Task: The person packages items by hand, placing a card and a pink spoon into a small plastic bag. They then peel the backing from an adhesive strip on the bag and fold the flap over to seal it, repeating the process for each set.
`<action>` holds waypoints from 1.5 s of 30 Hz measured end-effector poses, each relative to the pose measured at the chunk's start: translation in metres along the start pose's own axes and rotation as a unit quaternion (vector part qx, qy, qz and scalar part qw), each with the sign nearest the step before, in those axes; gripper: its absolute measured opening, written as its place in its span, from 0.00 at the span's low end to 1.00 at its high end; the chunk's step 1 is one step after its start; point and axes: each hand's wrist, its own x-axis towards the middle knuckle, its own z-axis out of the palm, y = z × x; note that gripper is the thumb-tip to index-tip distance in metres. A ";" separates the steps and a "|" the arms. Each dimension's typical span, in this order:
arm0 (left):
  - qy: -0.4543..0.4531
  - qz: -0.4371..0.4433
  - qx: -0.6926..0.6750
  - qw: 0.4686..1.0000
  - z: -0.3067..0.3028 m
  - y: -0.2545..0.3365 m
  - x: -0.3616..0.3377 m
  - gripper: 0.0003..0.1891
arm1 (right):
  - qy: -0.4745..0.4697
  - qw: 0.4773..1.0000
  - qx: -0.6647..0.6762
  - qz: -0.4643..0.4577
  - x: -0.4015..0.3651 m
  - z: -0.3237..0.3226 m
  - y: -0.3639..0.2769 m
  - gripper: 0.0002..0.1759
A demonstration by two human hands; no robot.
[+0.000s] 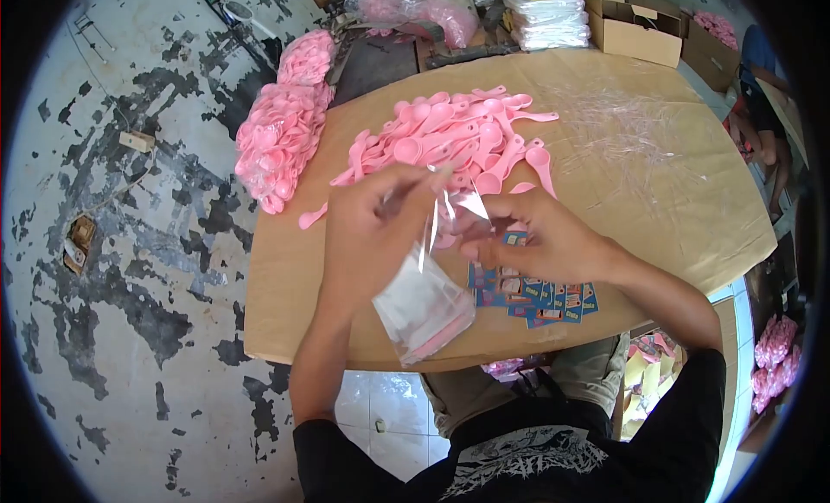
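Single head-worn view, steeply downward, close above cardboard tabletop (285, 278).

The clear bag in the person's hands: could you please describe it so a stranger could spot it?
At the near edge of the brown cardboard sheet, the left hand and right hand meet. Between them hangs the clear bag: see-through with something pink inside, unlike the loose pink spoons behind and the blue cards beside it.

**Spoons ahead, cards at the near edge**

I see the worktop (657, 200) straight ahead. The loose spoon heap (458, 135) lies mid-worktop, with bagged spoons (281, 135) over its left edge and wrappers (622, 122) spread on the right. Cards (545, 300) lie at the near edge, under my right hand (536, 235). My left hand (372, 230) is beside it, and a clear bag (424, 308) hangs pinched between both. Cartons (635, 32) stand behind.
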 end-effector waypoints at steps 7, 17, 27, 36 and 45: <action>-0.138 -0.024 -0.073 0.987 0.020 -0.055 0.033 0.19 | 0.068 0.993 0.062 0.078 -0.001 -0.026 0.018 0.08; 0.009 -0.160 -0.337 0.928 0.013 -0.079 0.038 0.19 | -0.086 0.910 -0.404 0.051 -0.028 -0.031 0.024 0.25; -0.055 -0.140 -0.271 0.951 0.018 -0.085 0.031 0.20 | -0.086 0.955 -0.222 0.177 -0.014 -0.055 0.029 0.11; 0.061 -0.085 -0.302 0.948 0.014 -0.080 0.028 0.17 | 0.089 0.973 0.008 0.214 -0.005 -0.056 0.028 0.09; 0.097 -0.071 -0.313 0.942 0.009 -0.081 0.028 0.17 | 0.131 0.978 0.052 0.154 -0.005 -0.055 0.024 0.11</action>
